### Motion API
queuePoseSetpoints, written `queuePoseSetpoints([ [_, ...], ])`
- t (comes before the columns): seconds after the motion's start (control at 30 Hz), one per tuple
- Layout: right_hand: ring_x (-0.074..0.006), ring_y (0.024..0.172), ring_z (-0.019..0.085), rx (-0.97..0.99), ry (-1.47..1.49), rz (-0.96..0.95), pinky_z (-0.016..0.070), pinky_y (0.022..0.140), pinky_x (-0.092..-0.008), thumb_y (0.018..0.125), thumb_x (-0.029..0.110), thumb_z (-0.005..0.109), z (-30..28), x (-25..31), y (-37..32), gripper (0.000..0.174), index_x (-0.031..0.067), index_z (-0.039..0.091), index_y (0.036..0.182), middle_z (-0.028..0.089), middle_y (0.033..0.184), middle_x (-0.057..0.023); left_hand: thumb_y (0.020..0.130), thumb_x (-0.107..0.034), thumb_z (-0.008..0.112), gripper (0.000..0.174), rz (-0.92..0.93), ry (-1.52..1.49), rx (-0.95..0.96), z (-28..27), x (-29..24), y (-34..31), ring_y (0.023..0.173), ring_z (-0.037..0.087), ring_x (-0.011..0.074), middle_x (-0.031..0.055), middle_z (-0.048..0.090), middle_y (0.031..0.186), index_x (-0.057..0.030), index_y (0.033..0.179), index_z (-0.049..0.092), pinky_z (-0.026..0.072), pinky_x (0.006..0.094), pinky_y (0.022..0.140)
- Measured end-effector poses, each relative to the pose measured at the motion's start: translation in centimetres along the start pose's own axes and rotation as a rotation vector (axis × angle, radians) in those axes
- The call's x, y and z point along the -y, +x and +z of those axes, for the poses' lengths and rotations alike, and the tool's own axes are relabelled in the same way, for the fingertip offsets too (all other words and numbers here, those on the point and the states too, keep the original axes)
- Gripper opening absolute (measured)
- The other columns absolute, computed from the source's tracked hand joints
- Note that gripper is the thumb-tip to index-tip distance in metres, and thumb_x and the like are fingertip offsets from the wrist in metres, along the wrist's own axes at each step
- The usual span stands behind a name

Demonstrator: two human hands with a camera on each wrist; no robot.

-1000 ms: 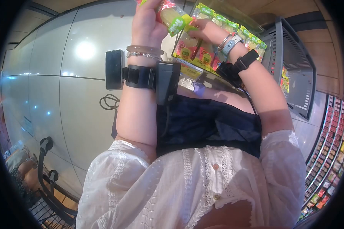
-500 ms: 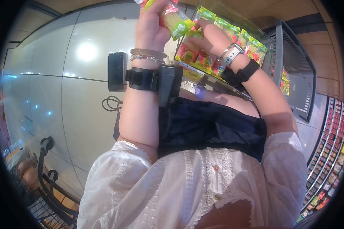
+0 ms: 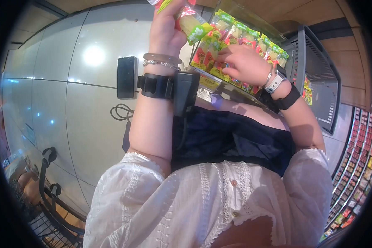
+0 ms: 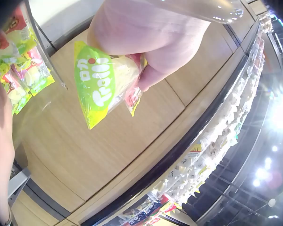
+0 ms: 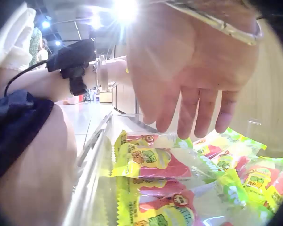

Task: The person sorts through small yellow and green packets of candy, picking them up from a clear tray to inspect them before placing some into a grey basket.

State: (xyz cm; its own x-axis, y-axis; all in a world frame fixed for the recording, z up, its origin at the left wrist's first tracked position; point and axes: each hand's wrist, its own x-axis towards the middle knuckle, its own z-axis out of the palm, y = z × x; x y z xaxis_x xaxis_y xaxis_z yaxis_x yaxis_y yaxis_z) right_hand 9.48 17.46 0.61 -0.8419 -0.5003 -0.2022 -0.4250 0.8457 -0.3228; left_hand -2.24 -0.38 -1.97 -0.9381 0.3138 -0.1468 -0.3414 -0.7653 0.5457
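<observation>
My left hand grips a green, red and clear Trolli candy packet, held up beside the left end of a display bin. In the left wrist view the packet's green label shows below the hand, with a red part near the thumb. Over the bin's candy packets hovers my right hand, palm down with straight fingers and nothing held. Seen from the head, this right hand covers the middle of the bin's front part.
A grey plastic basket stands right of the bin. On the tiled floor to the left lies a dark phone, with a looped cable near it. A yellow price tag sits at the bin's front. Product shelves line the far right.
My right hand has moved right and nearer the body, away from the packet in the left hand, and its fingers have spread over the bin. The left hand keeps its hold, nearly still.
</observation>
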Motion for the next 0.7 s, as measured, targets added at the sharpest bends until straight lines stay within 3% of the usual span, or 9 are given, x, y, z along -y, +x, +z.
queuePoseSetpoints([
  [0.1,-0.0233,0.105,0.044,0.043,-0.088,-0.048,0.0311,0.092,-0.0380,0.072,0.016,0.056,1.0,0.0,0.1,0.034,0.0063,0.055,0.104,0.051,0.114,-0.0077,0.081,-0.007,0.055,0.022,-0.004,-0.021,0.021,-0.1,-0.1,0.0,0.082,0.056,0.0163,0.0063,0.057,0.092,-0.0018,0.101,0.049,0.0473,0.0295,0.071],
  [0.23,-0.0252,0.110,0.039,0.018,-0.124,-0.078,0.0288,0.094,-0.0385,0.073,0.014,0.055,1.7,0.1,-0.2,0.036,0.0093,0.054,0.109,0.042,0.123,-0.0100,0.080,-0.007,0.055,0.022,-0.034,-0.070,0.064,-0.1,-0.2,0.0,0.082,0.056,0.0168,0.0064,0.057,0.092,-0.0019,0.102,0.049,0.0473,0.0300,0.072],
  [0.3,-0.0279,0.111,0.038,-0.090,-0.167,-0.079,0.0291,0.094,-0.0398,0.072,0.013,0.054,2.5,0.2,-0.3,0.038,0.0124,0.054,0.110,0.037,0.126,-0.0113,0.081,-0.007,0.055,0.022,-0.012,-0.042,0.036,0.1,-0.1,-0.1,0.082,0.056,0.0173,0.0066,0.057,0.092,-0.0020,0.101,0.049,0.0472,0.0303,0.072],
  [0.7,-0.0276,0.095,0.044,0.023,-0.169,-0.016,0.0365,0.081,-0.0361,0.074,0.014,0.049,1.5,0.7,0.5,0.038,0.0170,0.055,0.111,0.038,0.124,-0.0098,0.081,-0.008,0.054,0.023,-0.011,-0.025,0.035,-0.1,-0.1,0.1,0.082,0.056,0.0174,0.0072,0.056,0.092,-0.0017,0.102,0.048,0.0470,0.0303,0.073],
])
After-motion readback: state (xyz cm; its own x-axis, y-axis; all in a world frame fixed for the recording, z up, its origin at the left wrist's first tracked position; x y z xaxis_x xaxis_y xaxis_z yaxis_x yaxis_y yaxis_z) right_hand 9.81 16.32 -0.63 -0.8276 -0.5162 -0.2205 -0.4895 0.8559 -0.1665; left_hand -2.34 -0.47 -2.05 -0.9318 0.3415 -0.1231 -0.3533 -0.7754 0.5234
